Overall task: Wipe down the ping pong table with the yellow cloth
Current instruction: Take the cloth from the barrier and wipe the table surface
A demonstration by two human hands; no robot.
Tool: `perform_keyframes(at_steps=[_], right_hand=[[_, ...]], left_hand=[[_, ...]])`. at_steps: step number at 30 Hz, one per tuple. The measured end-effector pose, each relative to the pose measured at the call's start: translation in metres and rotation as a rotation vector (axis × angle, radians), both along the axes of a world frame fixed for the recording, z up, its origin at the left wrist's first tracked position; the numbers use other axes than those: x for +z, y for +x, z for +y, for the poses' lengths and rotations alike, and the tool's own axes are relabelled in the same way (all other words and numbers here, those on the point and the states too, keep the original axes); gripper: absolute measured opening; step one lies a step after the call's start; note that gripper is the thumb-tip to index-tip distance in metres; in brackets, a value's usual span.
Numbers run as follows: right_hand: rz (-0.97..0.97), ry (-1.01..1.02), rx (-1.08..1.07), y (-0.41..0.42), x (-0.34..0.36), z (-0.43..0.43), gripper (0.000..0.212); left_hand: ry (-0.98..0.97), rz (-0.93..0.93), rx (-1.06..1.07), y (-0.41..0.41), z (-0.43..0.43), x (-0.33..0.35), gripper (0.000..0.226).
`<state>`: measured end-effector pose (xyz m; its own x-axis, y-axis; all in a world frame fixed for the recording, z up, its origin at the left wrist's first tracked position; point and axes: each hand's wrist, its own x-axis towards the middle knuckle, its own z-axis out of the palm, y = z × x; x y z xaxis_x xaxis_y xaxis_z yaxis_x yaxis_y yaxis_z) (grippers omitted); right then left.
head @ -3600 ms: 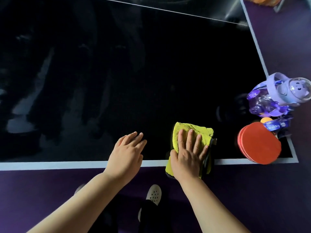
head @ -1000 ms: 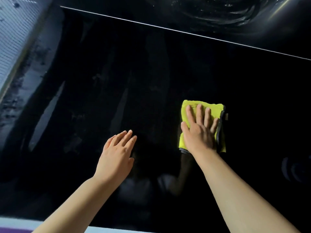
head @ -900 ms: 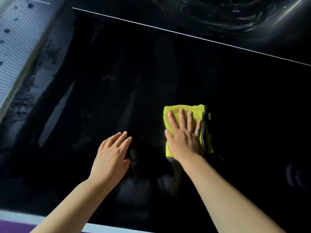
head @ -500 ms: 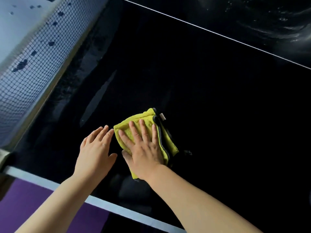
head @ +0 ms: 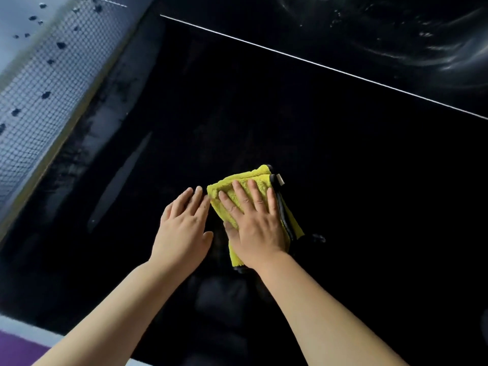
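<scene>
Yellow cloth (head: 253, 180), folded, flat on dark bench (head: 343, 167), near centre of view. Right hand (head: 253, 223) spread open, palm pressing cloth down. Left hand (head: 184, 228) open, flat on bench at cloth's 9 o'clock, fingertips just beside it. Net (head: 34, 101) at 10 o'clock. Risk: folds bunching under uneven pressure, leaving streaks.

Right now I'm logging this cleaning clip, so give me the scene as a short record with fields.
surface: black ping pong table, glossy, white centre line
cloth: yellow cloth, folded, flat on the table
right hand: palm down, fingers spread, pressing the cloth
left hand: flat on the bare table beside the cloth
net: along the upper left
</scene>
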<state>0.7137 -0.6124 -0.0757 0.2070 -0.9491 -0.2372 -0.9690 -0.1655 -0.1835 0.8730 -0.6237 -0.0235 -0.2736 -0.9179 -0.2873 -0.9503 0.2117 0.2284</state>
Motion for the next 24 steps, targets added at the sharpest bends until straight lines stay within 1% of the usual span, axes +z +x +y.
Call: perform_keyframes(at_steps=[3, 7, 11, 13, 16, 19, 22, 24], right_hand=[[0.066, -0.012, -0.138, -0.066, 0.001, -0.015, 0.060], [0.129, 0.007, -0.325, -0.155, 0.001, -0.031, 0.059], [0.192, 0.026, -0.480, -0.230, 0.002, -0.042, 0.058], [0.218, 0.066, -0.585, -0.257, 0.003, -0.050, 0.061], [0.207, 0.078, -0.745, -0.271, 0.004, -0.063, 0.067], [0.165, 0.084, -0.833, -0.260, 0.004, -0.072, 0.070], [0.146, 0.081, -0.827, -0.242, 0.006, -0.076, 0.071], [0.158, 0.084, -0.744, -0.219, 0.007, -0.078, 0.072]], left_hand=[[-0.049, 0.068, -0.069, -0.054, -0.016, -0.002, 0.071], [-0.068, 0.124, -0.154, -0.115, -0.035, -0.008, 0.068], [-0.099, 0.143, -0.215, -0.155, -0.047, -0.013, 0.066], [-0.110, 0.133, -0.235, -0.165, -0.051, -0.017, 0.065], [-0.119, 0.078, -0.254, -0.167, -0.051, -0.024, 0.065], [-0.110, 0.058, -0.240, -0.155, -0.046, -0.031, 0.067], [-0.122, 0.063, -0.199, -0.136, -0.041, -0.033, 0.071], [-0.133, 0.066, -0.160, -0.122, -0.038, -0.032, 0.074]])
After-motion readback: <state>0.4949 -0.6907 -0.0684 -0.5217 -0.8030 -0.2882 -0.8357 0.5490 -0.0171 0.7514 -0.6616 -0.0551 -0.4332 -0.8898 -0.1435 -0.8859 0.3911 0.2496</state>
